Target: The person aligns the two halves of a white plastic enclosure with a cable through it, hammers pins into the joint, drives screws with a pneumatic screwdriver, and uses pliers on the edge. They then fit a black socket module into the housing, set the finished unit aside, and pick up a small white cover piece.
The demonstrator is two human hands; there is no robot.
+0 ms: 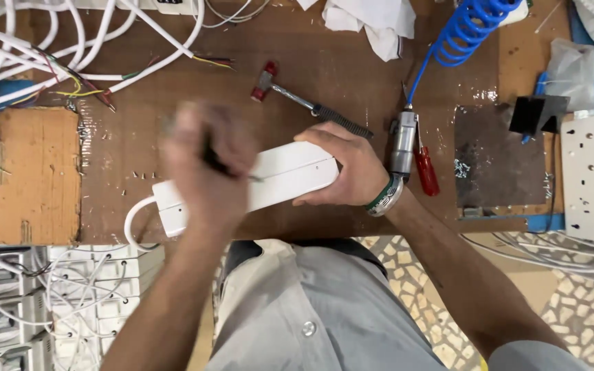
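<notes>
R hand point(344, 165) grips the far end of a long white power-strip casing point(280, 180), fingers point(319, 135) wrapped over its top edge, thumb underneath. Casing lies near the table's point(139, 137) front edge, roughly mid-width, white cord point(132, 223) looping off its L end over the edge. L hand point(207, 165) is motion-blurred above the casing's L half, closed into a fist around a thin dark tool point(213, 159); tool tip too blurred to tell if it touches. Green-and-white bangle point(383, 196) on R wrist. Just beside R hand: air tool point(402, 141) on blue coiled hose point(469, 31) & red-handled screwdriver point(426, 170). Hammer point(307, 102) lies behind the casing, mid-table. White cables w/ bare coloured wires point(49, 62) at back L corner.
</notes>
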